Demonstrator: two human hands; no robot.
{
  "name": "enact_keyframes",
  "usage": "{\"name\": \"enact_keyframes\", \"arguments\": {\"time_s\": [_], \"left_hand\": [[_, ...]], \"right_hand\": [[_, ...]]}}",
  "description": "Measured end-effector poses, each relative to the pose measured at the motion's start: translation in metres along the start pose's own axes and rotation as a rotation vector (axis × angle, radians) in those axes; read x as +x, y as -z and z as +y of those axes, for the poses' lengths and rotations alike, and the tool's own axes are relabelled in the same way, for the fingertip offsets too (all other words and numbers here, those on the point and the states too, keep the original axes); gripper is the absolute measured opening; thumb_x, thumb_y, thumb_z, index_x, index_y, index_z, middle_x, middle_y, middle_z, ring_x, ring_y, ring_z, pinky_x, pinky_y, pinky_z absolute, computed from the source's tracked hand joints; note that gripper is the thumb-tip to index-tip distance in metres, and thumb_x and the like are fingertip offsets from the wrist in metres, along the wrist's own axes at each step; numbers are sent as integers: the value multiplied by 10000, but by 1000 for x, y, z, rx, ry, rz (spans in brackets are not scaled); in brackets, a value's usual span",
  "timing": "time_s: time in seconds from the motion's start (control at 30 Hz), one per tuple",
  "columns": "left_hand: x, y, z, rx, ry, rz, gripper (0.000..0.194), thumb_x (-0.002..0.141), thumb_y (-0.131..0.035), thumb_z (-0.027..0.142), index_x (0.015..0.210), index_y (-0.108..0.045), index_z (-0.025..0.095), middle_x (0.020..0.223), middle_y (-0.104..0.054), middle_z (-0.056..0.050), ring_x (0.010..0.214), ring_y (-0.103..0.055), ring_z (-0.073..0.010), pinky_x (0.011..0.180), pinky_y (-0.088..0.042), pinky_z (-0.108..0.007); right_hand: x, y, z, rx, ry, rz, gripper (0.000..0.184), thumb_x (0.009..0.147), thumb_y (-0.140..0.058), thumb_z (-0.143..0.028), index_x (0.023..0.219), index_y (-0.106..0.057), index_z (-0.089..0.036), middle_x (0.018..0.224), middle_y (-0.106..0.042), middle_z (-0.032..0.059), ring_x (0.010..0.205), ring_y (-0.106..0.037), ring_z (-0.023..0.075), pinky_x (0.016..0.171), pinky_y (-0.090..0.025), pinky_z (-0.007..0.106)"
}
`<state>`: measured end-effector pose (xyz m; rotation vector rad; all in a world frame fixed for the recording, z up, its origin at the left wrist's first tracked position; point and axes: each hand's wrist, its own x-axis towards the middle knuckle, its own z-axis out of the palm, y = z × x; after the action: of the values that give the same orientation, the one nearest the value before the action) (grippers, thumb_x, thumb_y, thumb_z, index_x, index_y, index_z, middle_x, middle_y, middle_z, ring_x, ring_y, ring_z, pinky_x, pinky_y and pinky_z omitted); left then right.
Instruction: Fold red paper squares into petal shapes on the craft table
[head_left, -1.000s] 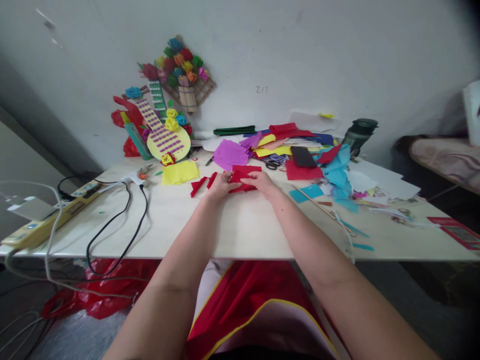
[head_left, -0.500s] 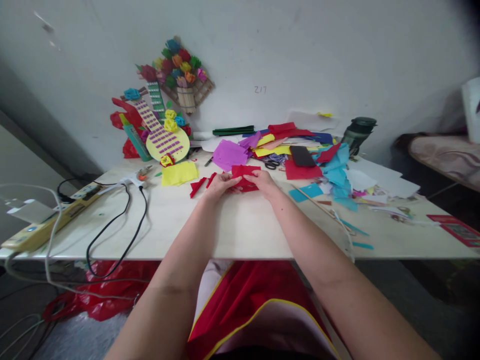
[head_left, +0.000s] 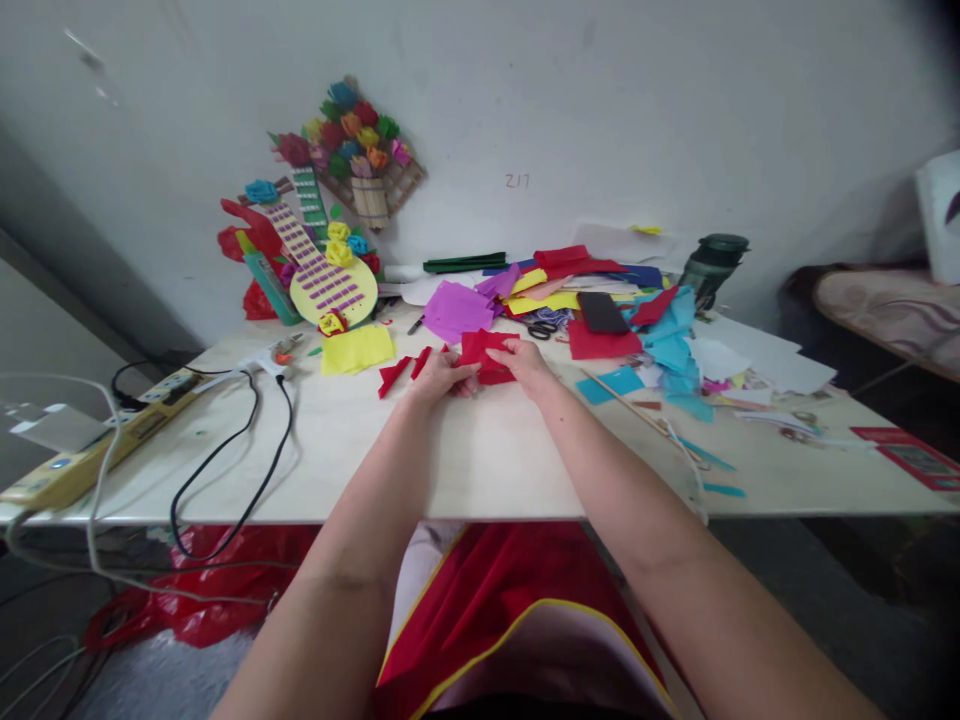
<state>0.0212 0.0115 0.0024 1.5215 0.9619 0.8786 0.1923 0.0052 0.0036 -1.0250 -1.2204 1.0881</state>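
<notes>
A piece of red crepe paper (head_left: 480, 346) is at the middle of the white table, between my two hands. My right hand (head_left: 526, 364) pinches its right side between thumb and fingers. At the lower left edge of the same piece, my left hand (head_left: 444, 376) is closed, thumb against fingers; the exact grip there is small and partly hidden. Just left of that hand lie folded red crepe strips (head_left: 394, 376), one partly covered by the fingers. Flat on the table farther left is a yellow crepe sheet (head_left: 358, 350).
Behind my hands are purple paper (head_left: 457, 312), scissors (head_left: 541, 330) and a phone (head_left: 603, 313) on red paper. To the right lie a thin stick (head_left: 630, 405), blue scraps (head_left: 611, 385) and a dark bottle (head_left: 712, 270). At left stand a power strip (head_left: 142, 425), black cable (head_left: 259, 490) and a paper-flower guitar (head_left: 334, 290).
My left hand has drawn slightly left and down, with its fingertips nearer the edge of the red paper. My right hand keeps its pinch. The whole view has shifted a little.
</notes>
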Motion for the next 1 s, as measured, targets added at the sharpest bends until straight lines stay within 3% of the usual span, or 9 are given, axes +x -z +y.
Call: {"name": "enact_keyframes", "arguments": {"time_s": [0.27, 0.53, 0.8, 1.0], "left_hand": [[-1, -2, 3, -37, -32, 5, 374, 611, -748, 442, 729, -648, 101, 632, -675, -94, 515, -597, -139, 528, -469, -255], [-1, -2, 3, 56, -75, 163, 344, 559, -776, 428, 699, -695, 124, 588, -647, -49, 498, -529, -111, 503, -414, -234], [-3, -1, 2, -59, -98, 173, 341, 540, -782, 434, 659, -654, 140, 580, -618, -19, 542, -556, -131, 486, -392, -234], [1, -2, 1, -230, -150, 236, 361, 550, -780, 433, 684, -629, 134, 601, -626, -9, 520, -537, -96, 509, -412, -225]], "right_hand": [[1, -3, 3, 39, -16, 22, 289, 554, -751, -359, 732, -649, -155, 661, -662, 2, 699, -623, 169, 681, -480, 301], [5, -4, 9, 100, -43, 12, 294, 526, -768, -336, 724, -656, -149, 644, -663, -1, 650, -624, 159, 685, -497, 310], [-2, -6, 5, 90, -60, -57, 270, 522, -778, -339, 642, -624, -152, 600, -632, -10, 584, -592, 135, 627, -493, 288], [-2, -6, -2, 197, -123, -54, 333, 628, -729, -469, 704, -615, -166, 602, -646, 15, 519, -583, 127, 529, -485, 264]]}}
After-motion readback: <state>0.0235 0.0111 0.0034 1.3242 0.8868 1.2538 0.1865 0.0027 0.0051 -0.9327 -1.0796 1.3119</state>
